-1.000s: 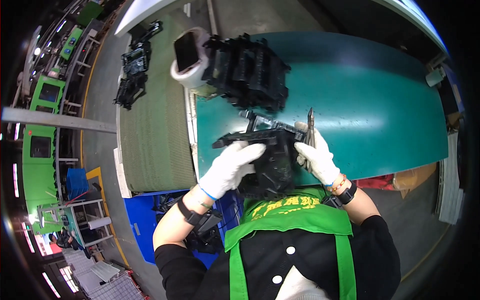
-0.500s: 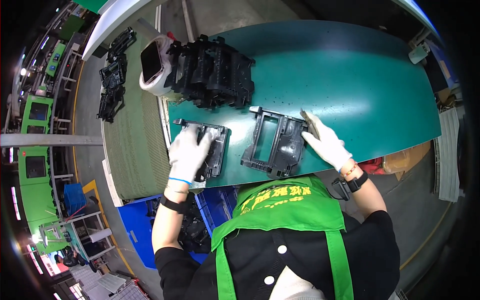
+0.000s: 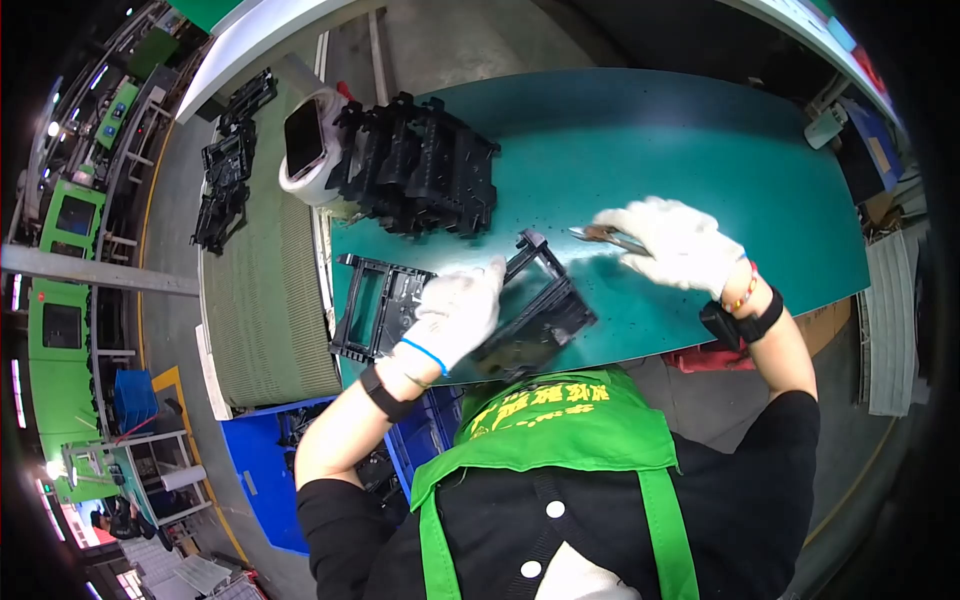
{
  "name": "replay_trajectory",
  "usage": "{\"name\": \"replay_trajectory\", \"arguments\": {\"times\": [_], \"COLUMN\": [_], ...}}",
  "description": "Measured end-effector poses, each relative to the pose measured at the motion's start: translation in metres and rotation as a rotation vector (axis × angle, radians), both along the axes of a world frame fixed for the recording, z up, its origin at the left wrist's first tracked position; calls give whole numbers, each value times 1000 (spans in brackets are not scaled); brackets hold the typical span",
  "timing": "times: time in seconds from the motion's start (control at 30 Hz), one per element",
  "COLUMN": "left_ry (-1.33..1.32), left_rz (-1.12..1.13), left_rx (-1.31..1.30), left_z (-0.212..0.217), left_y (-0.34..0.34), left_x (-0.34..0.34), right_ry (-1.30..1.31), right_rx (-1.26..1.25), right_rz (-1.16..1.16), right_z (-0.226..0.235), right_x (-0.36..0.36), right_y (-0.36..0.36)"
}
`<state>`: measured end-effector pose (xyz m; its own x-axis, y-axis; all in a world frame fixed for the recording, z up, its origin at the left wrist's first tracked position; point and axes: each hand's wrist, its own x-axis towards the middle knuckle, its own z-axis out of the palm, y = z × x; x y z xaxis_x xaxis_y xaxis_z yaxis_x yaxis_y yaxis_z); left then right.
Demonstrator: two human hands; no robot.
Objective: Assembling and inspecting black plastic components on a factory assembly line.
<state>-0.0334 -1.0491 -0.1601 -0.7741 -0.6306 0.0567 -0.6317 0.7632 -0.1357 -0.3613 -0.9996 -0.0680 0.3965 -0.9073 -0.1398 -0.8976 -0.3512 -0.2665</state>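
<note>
My left hand point(image 3: 455, 312), in a white glove, grips the left edge of a black plastic frame point(image 3: 545, 325), which is tilted and smeared by motion. A second black frame point(image 3: 365, 305) lies flat on the bench at the left, partly covered by that hand. My right hand point(image 3: 675, 245), gloved too, is raised above the bench at the right. Closed in it is a small pair of nippers point(image 3: 603, 236), jaws pointing left; the handles are mostly hidden in the palm. The nippers are apart from the frame.
A stack of black plastic frames point(image 3: 425, 170) stands on the green bench point(image 3: 650, 130) at the back left, beside a phone point(image 3: 305, 138) on a white roll point(image 3: 318, 185). Further left runs a conveyor belt point(image 3: 265, 310) with more black parts point(image 3: 225, 160). A blue bin point(image 3: 265, 470) is below.
My left hand has moved right, from the left frame to the other frame, which is now turned and tilted. My right hand has drawn away from it with the nippers.
</note>
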Motion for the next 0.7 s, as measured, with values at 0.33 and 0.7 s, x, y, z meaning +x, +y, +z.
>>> {"name": "replay_trajectory", "arguments": {"times": [0.33,0.7], "left_ry": [-45,-129], "left_rz": [-332,-349], "left_rx": [-132,-113], "left_z": [62,69], "left_y": [-10,-17], "left_x": [-1,1], "right_ry": [65,-52], "right_rx": [178,175], "right_rz": [226,289], "right_z": [28,22], "right_x": [4,1], "right_y": [-41,-40]}}
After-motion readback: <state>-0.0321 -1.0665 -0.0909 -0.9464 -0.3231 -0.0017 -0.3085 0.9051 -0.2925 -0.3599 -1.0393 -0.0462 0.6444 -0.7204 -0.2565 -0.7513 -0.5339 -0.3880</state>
